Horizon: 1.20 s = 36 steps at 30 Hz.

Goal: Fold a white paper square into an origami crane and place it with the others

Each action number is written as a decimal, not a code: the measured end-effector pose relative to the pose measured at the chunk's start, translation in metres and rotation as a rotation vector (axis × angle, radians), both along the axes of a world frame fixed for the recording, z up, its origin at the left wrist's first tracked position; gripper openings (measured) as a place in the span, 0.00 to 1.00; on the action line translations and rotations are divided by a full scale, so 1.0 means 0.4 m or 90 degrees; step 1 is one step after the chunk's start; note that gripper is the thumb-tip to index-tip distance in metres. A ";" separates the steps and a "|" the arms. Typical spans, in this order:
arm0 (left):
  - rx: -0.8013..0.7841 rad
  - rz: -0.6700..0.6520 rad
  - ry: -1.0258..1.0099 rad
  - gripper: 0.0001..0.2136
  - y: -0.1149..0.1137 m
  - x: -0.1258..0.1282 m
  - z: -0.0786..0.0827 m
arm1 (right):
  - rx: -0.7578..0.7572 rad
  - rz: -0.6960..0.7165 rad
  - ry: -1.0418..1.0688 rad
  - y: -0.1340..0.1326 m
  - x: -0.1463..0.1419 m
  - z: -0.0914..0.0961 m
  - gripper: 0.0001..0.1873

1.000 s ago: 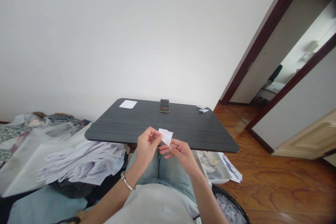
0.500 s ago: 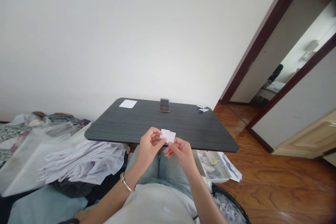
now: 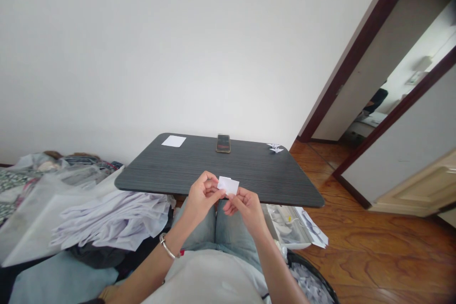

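A small folded piece of white paper [image 3: 228,185] is held up between my two hands, just over the near edge of the dark table [image 3: 199,161]. My left hand [image 3: 204,195] pinches its left side between thumb and fingers. At the lower right, my right hand [image 3: 245,203] grips the paper with the thumb in front and the fingers curled behind. The paper's back face is hidden from view.
On the table lie a white paper sheet [image 3: 174,141] at the far left, a phone [image 3: 223,143] at the back, and folded paper shapes [image 3: 275,148] at the far right. Piled white cloth [image 3: 117,218] lies left; a box [image 3: 290,225] stands below right.
Both hands stay almost in place with the paper between them. My left forearm and its bracelet have shifted slightly to the left.
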State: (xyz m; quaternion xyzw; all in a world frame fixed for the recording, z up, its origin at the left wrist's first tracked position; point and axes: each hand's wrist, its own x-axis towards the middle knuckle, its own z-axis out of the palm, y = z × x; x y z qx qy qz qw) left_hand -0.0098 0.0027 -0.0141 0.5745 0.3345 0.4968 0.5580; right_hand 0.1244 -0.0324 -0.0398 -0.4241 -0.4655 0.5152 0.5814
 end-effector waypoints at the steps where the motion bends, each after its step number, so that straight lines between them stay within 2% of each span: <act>1: 0.000 -0.002 -0.002 0.13 0.001 0.000 0.001 | 0.001 0.001 0.000 0.000 0.000 0.001 0.15; 6: 0.048 -0.002 0.001 0.11 0.006 -0.007 -0.009 | -0.002 0.012 0.024 -0.001 0.003 0.003 0.15; 10: 0.094 -0.004 0.069 0.05 0.013 -0.022 -0.019 | -0.015 0.040 0.042 -0.002 0.007 0.005 0.14; 16: 0.152 0.023 0.156 0.06 0.018 -0.030 -0.009 | -0.012 0.041 0.036 -0.002 0.005 0.007 0.14; 20: 0.139 0.055 0.163 0.08 0.009 -0.020 -0.006 | -0.004 0.021 0.020 0.000 -0.004 0.005 0.15; 26: 0.148 0.055 0.167 0.08 0.002 -0.005 -0.019 | 0.015 -0.009 0.006 0.001 -0.014 0.000 0.18; 36: 0.184 0.118 0.137 0.07 -0.002 0.014 -0.036 | 0.032 0.001 -0.001 -0.004 -0.021 -0.004 0.19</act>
